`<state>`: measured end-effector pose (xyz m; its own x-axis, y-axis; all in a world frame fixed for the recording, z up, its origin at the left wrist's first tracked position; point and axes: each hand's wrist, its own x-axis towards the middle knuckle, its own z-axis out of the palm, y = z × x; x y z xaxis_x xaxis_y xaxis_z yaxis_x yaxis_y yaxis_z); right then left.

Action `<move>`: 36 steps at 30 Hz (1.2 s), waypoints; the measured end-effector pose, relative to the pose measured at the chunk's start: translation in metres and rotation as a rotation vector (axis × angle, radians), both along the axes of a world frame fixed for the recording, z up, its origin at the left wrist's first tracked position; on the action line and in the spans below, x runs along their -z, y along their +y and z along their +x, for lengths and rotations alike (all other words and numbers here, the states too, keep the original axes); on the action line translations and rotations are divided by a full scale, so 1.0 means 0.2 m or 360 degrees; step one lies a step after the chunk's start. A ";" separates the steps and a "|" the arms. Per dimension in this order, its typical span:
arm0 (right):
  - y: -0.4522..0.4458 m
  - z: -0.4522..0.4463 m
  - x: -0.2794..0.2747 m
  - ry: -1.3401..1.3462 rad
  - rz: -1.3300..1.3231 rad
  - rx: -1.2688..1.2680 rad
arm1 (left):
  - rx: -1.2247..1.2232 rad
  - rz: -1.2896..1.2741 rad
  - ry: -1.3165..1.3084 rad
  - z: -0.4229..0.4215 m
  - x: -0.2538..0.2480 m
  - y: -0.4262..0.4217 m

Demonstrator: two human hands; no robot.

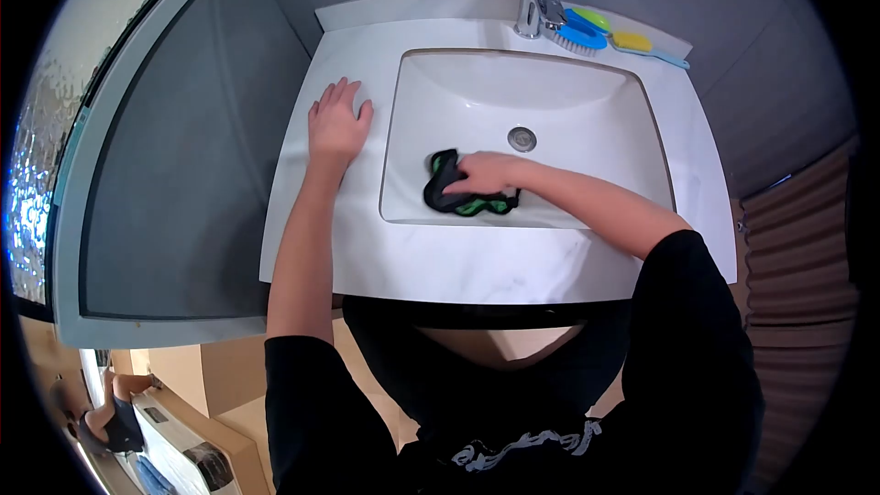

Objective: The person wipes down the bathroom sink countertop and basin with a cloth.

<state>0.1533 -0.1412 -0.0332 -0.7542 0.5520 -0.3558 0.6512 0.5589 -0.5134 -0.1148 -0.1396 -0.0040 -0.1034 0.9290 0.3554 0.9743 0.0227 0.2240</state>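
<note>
In the head view, the left arm reaches forward from a short black sleeve, its forearm nearly straight. The left hand (337,126) lies palm down on the white counter (440,261), to the left of the sink basin (587,96). Its fingers are extended and slightly apart, pointing away from the body, with the thumb set out toward the basin.

The right arm comes in from the lower right, crosses the basin's near rim and angles leftward. The right hand (486,174) is over the near left part of the basin, back of the hand up, on a black and green cloth-like item (446,191). The thumb lies across the item's dark middle; the other fingers are partly hidden, so how firmly they grip cannot be told. The item is bunched and bent on the basin floor, to the near left of the drain (522,138).

Behind the basin stands a chrome faucet (530,14), with a blue brush (579,33) just beside it. A yellow-headed brush (632,41) lies farther right. Another person (121,422) appears at the lower left.
</note>
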 end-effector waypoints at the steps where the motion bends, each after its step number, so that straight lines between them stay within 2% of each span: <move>1: 0.08 0.04 0.04 -0.0096 0.0082 0.0067 | 0.0002 0.0006 0.0009 -0.01 0.01 0.01; 5: 0.43 0.28 0.30 -0.0407 0.0533 0.0686 | -0.0011 -0.0091 -0.0007 0.01 -0.03 -0.02; 7: 0.47 0.33 0.22 -0.0651 0.0700 0.0685 | -0.0009 -0.0085 -0.0006 0.00 -0.02 -0.01; 11: 0.47 0.33 0.28 -0.0635 0.0842 0.0761 | -0.0006 -0.0078 -0.0035 0.01 -0.03 -0.02; 13: 0.42 0.33 0.23 -0.0598 0.0539 0.0591 | -0.0003 -0.0043 -0.0031 0.01 -0.02 -0.01; 14: 0.36 0.28 0.12 -0.0705 0.0078 0.0545 | -0.0003 -0.0019 -0.0024 0.01 -0.01 -0.01; 16: 0.21 0.27 0.07 -0.0537 -0.0168 0.0187 | -0.0006 -0.0017 -0.0026 0.01 -0.01 -0.01; 17: 0.08 0.25 -0.04 -0.0474 -0.0359 0.0166 | -0.0011 -0.0013 -0.0015 0.01 -0.01 -0.01; 19: 0.00 0.25 -0.02 -0.0337 -0.0457 -0.0021 | -0.0010 -0.0008 -0.0024 0.01 0.00 -0.01; 21: -0.10 0.20 -0.23 -0.0313 -0.0653 -0.0051 | -0.0001 -0.0003 -0.0020 0.00 -0.02 0.00; 22: -0.09 0.16 -0.25 -0.0544 -0.0628 -0.0128 | -0.0004 -0.0021 -0.0028 0.01 -0.02 -0.01; 23: -0.08 0.17 -0.24 -0.0546 -0.0634 -0.0124 | -0.0008 -0.0036 -0.0036 0.01 -0.03 -0.01; 25: -0.05 0.17 -0.19 -0.0394 -0.0931 -0.0012 | 0.0000 -0.0029 -0.0051 0.01 -0.03 -0.02; 27: 0.03 0.18 -0.14 -0.0465 -0.0881 0.0033 | 0.0002 -0.0020 -0.0056 0.00 -0.03 -0.01; 29: 0.15 0.23 -0.01 -0.0585 -0.0816 0.0297 | -0.0005 -0.0040 -0.0058 0.01 -0.03 -0.01; 31: 0.26 0.31 0.05 -0.0518 -0.0652 0.0548 | -0.0013 -0.0052 -0.0065 0.02 -0.03 -0.01; 33: 0.42 0.44 0.15 -0.0356 -0.0201 0.0817 | -0.0034 -0.0064 -0.0079 0.02 -0.04 -0.02; 34: 0.48 0.48 0.17 -0.0426 0.0132 0.0924 | -0.0025 -0.0074 -0.0083 0.02 -0.04 -0.02; 35: 0.52 0.52 0.22 -0.0430 0.0762 0.0829 | -0.0017 -0.0081 -0.0090 0.02 -0.04 -0.02; 36: 0.56 0.55 0.27 -0.0487 0.0762 0.0833 | -0.0030 -0.0074 -0.0096 0.02 -0.05 -0.03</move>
